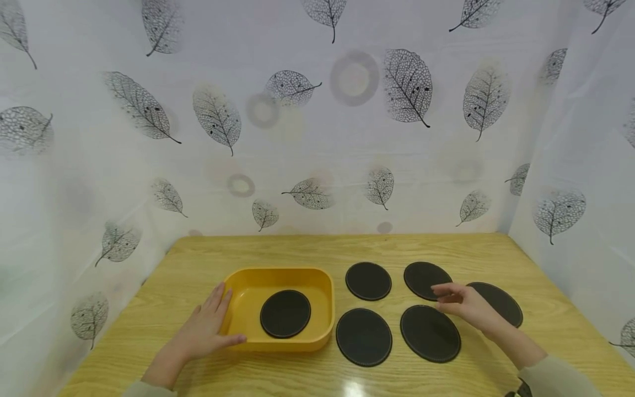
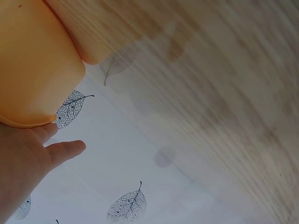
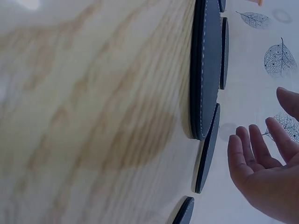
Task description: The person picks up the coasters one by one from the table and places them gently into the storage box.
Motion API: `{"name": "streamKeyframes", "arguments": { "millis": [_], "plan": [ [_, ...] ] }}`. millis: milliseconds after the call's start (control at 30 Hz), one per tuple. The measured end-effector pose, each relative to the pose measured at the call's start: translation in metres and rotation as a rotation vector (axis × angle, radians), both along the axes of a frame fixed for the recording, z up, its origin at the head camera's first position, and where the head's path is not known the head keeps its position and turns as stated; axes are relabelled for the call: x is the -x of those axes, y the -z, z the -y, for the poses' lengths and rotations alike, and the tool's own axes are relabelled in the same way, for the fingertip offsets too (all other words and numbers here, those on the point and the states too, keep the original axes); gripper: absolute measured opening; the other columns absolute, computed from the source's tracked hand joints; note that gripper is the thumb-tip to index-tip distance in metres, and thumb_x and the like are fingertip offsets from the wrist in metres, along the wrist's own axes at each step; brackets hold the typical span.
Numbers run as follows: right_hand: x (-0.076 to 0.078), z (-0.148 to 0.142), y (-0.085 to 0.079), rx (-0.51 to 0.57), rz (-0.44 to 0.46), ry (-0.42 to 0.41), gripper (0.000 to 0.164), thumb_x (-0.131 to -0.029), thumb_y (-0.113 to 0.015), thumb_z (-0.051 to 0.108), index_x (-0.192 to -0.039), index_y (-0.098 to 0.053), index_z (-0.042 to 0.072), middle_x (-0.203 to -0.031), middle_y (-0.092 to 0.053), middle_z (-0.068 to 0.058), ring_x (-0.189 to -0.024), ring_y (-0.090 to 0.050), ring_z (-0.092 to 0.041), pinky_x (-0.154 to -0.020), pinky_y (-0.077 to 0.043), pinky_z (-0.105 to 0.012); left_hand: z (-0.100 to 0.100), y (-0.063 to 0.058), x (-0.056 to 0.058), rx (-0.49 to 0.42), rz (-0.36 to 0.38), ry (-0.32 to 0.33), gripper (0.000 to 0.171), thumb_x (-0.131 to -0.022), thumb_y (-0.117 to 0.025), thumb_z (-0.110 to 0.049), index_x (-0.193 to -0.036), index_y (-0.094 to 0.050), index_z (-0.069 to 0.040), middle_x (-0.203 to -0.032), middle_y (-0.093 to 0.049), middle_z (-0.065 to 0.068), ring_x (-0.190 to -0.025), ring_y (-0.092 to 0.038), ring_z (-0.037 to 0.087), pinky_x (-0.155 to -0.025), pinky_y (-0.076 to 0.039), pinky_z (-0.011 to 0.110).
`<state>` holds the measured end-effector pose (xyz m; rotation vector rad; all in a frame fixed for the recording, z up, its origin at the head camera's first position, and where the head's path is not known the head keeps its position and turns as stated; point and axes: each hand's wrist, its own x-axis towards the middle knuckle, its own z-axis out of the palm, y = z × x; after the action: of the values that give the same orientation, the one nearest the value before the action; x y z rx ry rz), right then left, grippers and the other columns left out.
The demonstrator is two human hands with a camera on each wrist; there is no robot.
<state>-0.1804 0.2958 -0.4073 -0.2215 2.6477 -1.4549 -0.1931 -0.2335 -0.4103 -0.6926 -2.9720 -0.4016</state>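
A yellow rectangular tray [image 1: 278, 346] sits left of centre on the table, with one black round coaster [image 1: 285, 314] lying flat in it. My left hand [image 1: 202, 326] rests against the tray's front left corner, fingers along the left side and thumb stretched by the front rim. My right hand [image 1: 468, 304] hovers above the coasters on the right, its fingers loosely bent and nothing in them. Closest under it are a front coaster [image 1: 429, 334] and a back coaster [image 1: 424, 278]. In the right wrist view a coaster [image 3: 208, 70] shows pale stitching round its edge.
Also on the wooden table [image 1: 297, 251] lie a coaster [image 1: 368, 280] and another coaster [image 1: 364, 337] right of the tray, and a far-right coaster [image 1: 498, 303] partly behind my right hand. A leaf-patterned white curtain [image 1: 317, 138] encloses the back and sides.
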Motion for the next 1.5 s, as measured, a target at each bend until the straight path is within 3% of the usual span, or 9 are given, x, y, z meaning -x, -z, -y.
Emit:
{"name": "streamKeyframes", "arguments": {
  "millis": [367,867,1067,1200,1500],
  "plan": [
    [-0.002,0.004,0.009,-0.084,0.071,-0.087,0.059,-0.078,-0.067,0.020,-0.123,-0.044,-0.009,-0.117,-0.046,-0.030,-0.103,-0.046,-0.043,-0.076,-0.046,-0.042,0.001,0.002,0.000,-0.005,-0.009,0.016,0.098,-0.073,-0.059,-0.057,-0.133,-0.025,0.013,-0.139,-0.010,0.031,-0.125,-0.017,0.045,-0.086,-0.024,0.066],
    [-0.001,0.004,0.014,-0.236,-0.020,-0.224,0.065,-0.072,-0.072,0.027,-0.120,-0.046,-0.008,-0.116,-0.047,-0.032,-0.106,-0.043,-0.048,-0.083,-0.040,-0.051,0.000,0.001,-0.002,-0.007,-0.001,0.006,0.097,-0.073,-0.059,-0.056,-0.134,-0.024,0.011,-0.140,-0.009,0.030,-0.126,-0.015,0.044,-0.088,-0.023,0.065],
    [0.002,0.004,0.016,-0.343,-0.125,-0.317,0.070,-0.069,-0.074,0.032,-0.120,-0.047,-0.008,-0.115,-0.049,-0.023,-0.103,-0.046,-0.043,-0.081,-0.041,-0.049,0.000,0.001,-0.001,-0.004,-0.004,0.009,0.098,-0.073,-0.059,-0.057,-0.134,-0.024,0.011,-0.140,-0.009,0.030,-0.126,-0.015,0.044,-0.087,-0.024,0.065],
    [0.001,0.004,0.016,-0.405,-0.143,-0.315,0.073,-0.064,-0.077,0.033,-0.120,-0.049,-0.004,-0.112,-0.048,-0.018,-0.099,-0.044,-0.039,-0.075,-0.041,-0.048,0.000,0.000,0.000,0.000,-0.014,0.013,0.098,-0.073,-0.058,-0.058,-0.134,-0.024,0.012,-0.140,-0.009,0.030,-0.126,-0.016,0.044,-0.087,-0.025,0.065],
    [0.001,0.004,0.016,-0.393,-0.068,-0.311,0.070,-0.063,-0.078,0.029,-0.120,-0.050,0.001,-0.105,-0.045,-0.015,-0.097,-0.041,-0.038,-0.074,-0.040,-0.050,0.001,0.002,0.001,0.005,-0.002,0.004,0.099,-0.073,-0.057,-0.059,-0.134,-0.023,0.011,-0.141,-0.009,0.029,-0.127,-0.014,0.043,-0.088,-0.023,0.064]
  ]
}}
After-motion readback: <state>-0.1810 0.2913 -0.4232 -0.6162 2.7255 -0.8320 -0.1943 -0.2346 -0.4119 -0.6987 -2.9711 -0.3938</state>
